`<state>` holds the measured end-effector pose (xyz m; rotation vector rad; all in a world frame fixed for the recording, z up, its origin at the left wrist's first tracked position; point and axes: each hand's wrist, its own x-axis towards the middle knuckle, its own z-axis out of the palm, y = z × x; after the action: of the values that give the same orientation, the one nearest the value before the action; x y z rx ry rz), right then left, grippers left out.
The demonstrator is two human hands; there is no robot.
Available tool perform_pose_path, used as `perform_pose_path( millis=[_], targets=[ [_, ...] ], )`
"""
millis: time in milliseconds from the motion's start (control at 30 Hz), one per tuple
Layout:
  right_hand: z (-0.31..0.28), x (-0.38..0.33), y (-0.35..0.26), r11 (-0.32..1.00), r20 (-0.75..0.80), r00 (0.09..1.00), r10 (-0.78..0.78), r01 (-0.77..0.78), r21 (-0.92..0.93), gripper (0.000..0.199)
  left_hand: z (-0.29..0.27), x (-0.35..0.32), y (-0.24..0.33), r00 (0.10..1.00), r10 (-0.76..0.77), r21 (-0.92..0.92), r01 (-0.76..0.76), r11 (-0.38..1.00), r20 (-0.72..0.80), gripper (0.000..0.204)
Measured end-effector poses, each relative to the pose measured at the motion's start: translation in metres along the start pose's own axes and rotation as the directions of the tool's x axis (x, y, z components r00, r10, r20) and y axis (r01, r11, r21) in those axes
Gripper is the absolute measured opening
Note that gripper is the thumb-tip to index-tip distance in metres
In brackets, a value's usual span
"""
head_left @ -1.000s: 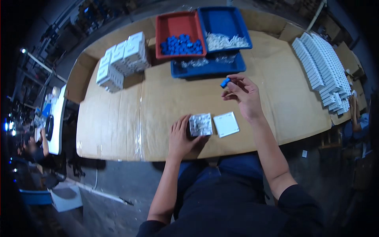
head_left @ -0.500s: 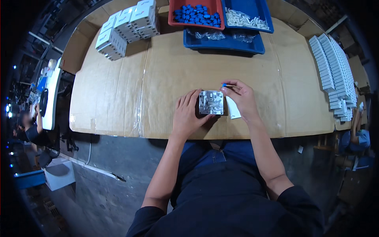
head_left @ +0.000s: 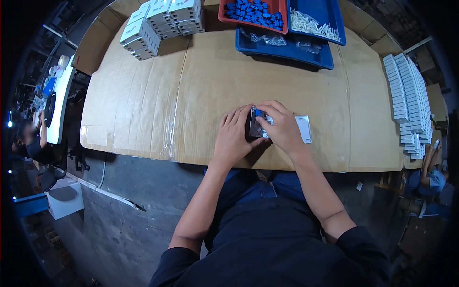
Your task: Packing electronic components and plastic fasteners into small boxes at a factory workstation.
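Near the table's front edge stands a small square white open-topped box [head_left: 255,130] with white parts inside. My left hand [head_left: 233,138] grips it, with the fingers along its left side and the thumb at its near edge. My right hand [head_left: 284,130] reaches over the box, with its fingertips closed on a small blue plastic piece [head_left: 258,113] at the box's far part. The right fingers hide much of the inside. Just right of that hand lies a flat white panel [head_left: 304,129].
Cardboard covers the table [head_left: 210,71]. At the back are stacked white boxes [head_left: 141,36], a red tray [head_left: 229,18] of blue pieces and a blue tray [head_left: 340,28] of white pieces, above another blue tray [head_left: 287,56]. White boxes [head_left: 406,95] stack at right. People sit at both sides.
My right hand has moved left from beside the box to over it, bringing the blue piece into its far part. The left hand keeps its hold. The view has shifted slightly.
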<state>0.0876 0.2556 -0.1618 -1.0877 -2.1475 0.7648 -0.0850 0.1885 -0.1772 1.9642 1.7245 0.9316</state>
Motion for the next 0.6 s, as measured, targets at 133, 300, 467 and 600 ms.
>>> perform_pose_path(
  millis=[133, 300, 467, 600],
  targets=[
    [0.005, 0.0, 0.003, 0.999, -0.009, 0.999, 0.037, -0.037, 0.039, 0.028, 0.0, 0.002, 0.001, 1.0, -0.005, -0.012, 0.005, 1.0, 0.007, 0.097],
    [0.011, 0.0, 0.005, 0.999, -0.031, 0.999, 0.028, -0.027, 0.022, 0.029, 0.001, 0.001, -0.002, 1.0, 0.013, -0.022, -0.013, 1.0, -0.004, 0.095],
    [0.014, 0.001, 0.002, 1.0, -0.043, 0.999, 0.027, -0.027, 0.009, 0.028, 0.0, 0.002, -0.004, 1.0, 0.012, -0.029, -0.012, 1.0, -0.004, 0.095],
    [0.017, -0.001, 0.013, 0.988, -0.103, 0.99, -0.1, 0.087, -0.125, 0.027, 0.001, 0.004, -0.004, 1.0, 0.003, -0.018, -0.003, 1.0, 0.006, 0.095]
  ],
)
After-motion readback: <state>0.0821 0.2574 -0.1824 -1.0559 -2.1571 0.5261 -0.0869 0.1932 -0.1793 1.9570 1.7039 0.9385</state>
